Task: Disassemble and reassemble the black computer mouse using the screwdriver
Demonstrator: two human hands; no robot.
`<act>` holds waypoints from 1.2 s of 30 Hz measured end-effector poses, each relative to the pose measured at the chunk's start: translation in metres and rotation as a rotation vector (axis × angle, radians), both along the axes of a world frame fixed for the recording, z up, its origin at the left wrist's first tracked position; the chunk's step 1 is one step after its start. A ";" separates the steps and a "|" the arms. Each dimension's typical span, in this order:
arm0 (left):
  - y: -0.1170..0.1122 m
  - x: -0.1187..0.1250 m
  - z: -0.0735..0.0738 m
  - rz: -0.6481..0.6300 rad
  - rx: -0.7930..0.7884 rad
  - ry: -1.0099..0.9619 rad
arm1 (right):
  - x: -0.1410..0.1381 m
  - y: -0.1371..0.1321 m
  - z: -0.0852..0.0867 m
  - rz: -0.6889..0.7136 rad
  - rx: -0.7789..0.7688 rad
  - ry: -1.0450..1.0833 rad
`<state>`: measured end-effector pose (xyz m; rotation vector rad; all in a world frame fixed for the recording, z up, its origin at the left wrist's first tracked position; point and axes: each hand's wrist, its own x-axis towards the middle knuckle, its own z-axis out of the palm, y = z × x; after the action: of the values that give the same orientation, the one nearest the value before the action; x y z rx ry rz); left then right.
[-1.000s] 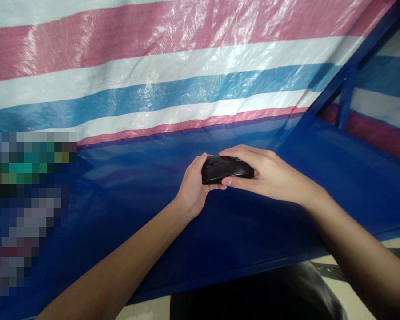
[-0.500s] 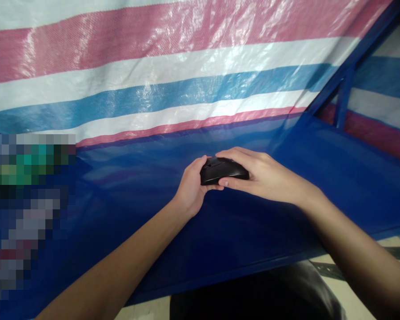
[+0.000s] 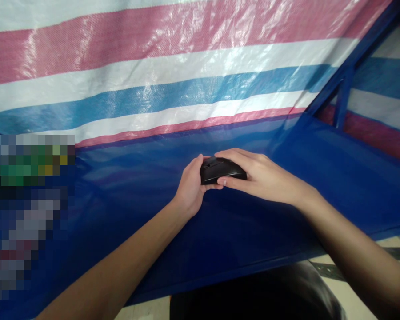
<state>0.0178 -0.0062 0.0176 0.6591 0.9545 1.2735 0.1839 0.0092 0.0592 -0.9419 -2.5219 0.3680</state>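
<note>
A black computer mouse is held between both hands just above a blue table surface. My left hand grips its left end, thumb curled under the front. My right hand covers its right side, fingers lying over the top and thumb pressed along the near edge. The mouse's right half is hidden under the right hand.
A striped pink, white and blue tarp hangs right behind the table. A blue frame post stands at the right. A blurred-out patch covers the table's left part. A dark rounded seat and pale floor show below the near edge.
Both hands and the mouse have shifted slightly left; more of the mouse is covered by the right hand than a second ago.
</note>
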 end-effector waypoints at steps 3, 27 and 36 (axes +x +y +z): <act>-0.001 0.000 0.000 0.010 0.008 0.014 | 0.000 -0.001 0.000 0.001 -0.002 0.006; 0.002 -0.004 0.010 0.078 -0.036 -0.073 | 0.009 0.005 -0.001 -0.100 0.018 0.009; 0.002 -0.008 0.009 -0.013 -0.017 -0.167 | 0.003 0.003 -0.006 -0.110 -0.054 0.021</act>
<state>0.0102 -0.0046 0.0263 0.5355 0.8221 1.2865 0.1871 0.0120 0.0531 -1.0865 -2.4392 0.4110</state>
